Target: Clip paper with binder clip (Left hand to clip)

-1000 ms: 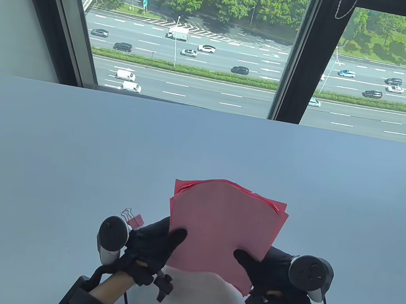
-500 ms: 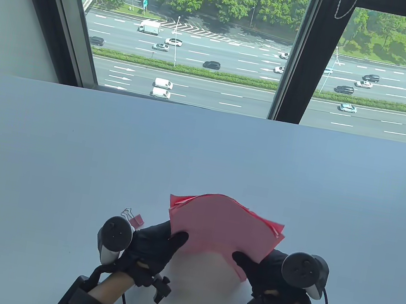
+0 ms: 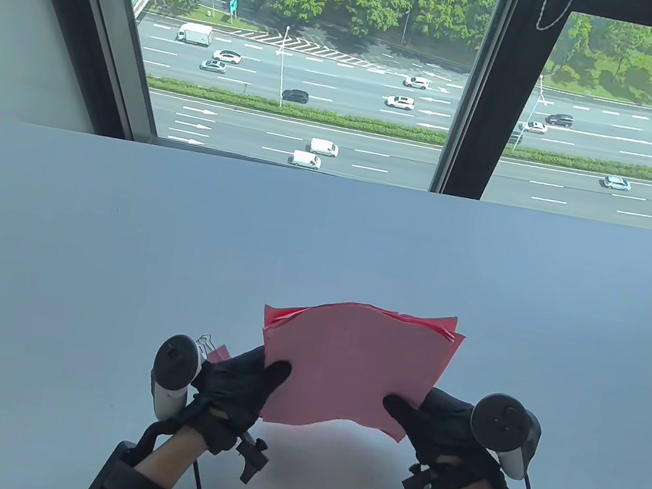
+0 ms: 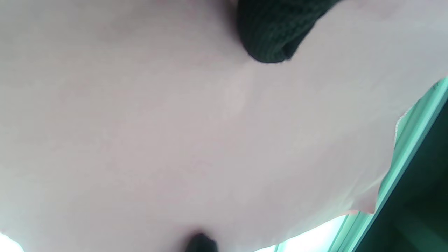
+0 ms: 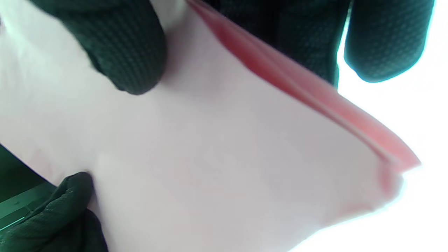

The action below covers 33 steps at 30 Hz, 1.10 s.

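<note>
A stack of pink paper sheets (image 3: pixel 352 366) is held up off the white table (image 3: pixel 109 257), near its front edge. My left hand (image 3: pixel 241 384) grips the stack's left side, thumb on the front face. My right hand (image 3: pixel 433 424) grips its right side the same way. The sheets' top edges are fanned and uneven. The paper fills the left wrist view (image 4: pixel 196 140) and shows in the right wrist view (image 5: pixel 217 150) with my thumb on it. A pink binder clip (image 3: pixel 212 351) with silver handles lies on the table just behind my left hand, partly hidden by it.
A large window runs along the table's far edge (image 3: pixel 338 176). The table surface stretches wide to the left, right and back of the hands.
Both hands dipped the stack toward the table, then raised it again and shifted slightly left. The binder clip has not moved.
</note>
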{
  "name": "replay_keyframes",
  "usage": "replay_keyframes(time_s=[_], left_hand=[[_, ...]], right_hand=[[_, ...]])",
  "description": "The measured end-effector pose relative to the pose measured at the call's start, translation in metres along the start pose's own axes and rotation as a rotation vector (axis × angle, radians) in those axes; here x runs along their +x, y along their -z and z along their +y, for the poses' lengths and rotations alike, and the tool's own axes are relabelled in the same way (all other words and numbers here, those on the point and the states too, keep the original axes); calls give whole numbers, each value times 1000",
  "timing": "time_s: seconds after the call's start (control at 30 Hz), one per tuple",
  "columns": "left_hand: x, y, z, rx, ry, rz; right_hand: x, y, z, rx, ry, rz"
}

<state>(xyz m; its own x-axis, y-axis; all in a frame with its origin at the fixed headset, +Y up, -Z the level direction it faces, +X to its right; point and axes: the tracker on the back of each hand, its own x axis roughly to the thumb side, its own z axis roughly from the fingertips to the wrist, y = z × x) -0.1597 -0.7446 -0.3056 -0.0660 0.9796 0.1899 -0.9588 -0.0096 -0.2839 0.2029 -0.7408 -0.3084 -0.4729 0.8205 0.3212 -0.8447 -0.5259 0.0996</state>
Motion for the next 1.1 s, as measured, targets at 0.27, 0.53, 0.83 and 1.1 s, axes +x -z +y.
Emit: replay_keyframes(time_s=[0.27, 0.53, 0.83, 1.1], left_hand=[[-2, -2, 10, 62, -234, 51], [-1, -5, 4, 68, -393, 74], [-6, -8, -16, -12, -533, 106], [-7, -5, -15, -87, -337, 150]], right_hand=[[-12, 1, -1, -14, 68, 63], [-7, -1, 13, 41, 189, 66], [6, -5, 30, 96, 229, 25], [7, -4, 26, 42, 563, 7]])
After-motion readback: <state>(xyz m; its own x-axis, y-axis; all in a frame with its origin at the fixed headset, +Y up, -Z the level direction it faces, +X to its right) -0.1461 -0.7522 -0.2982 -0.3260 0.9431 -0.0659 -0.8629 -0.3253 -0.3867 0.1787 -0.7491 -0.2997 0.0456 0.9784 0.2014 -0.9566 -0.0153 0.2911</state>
